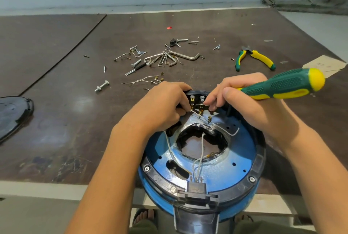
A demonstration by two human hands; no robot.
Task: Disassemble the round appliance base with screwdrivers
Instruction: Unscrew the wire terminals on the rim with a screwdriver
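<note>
The round blue appliance base (235, 151) with a black rim lies open at the table's front edge, white wires crossing its central hole. At its far side sits a black terminal block (197, 96) with metal tabs. My left hand (165, 105) grips the block's left end, fingers curled by a white wire. My right hand (250, 102) holds a green and yellow screwdriver (282, 85), handle pointing right, while its fingertips pinch at a terminal on the block. The screwdriver's tip is hidden.
Loose screws, bolts and hex keys (165, 58) lie scattered at mid table. Green and yellow pliers (254, 58) rest at the right. Loose white wires (145, 80) lie just beyond my left hand. A black cover (13, 113) sits at the left edge.
</note>
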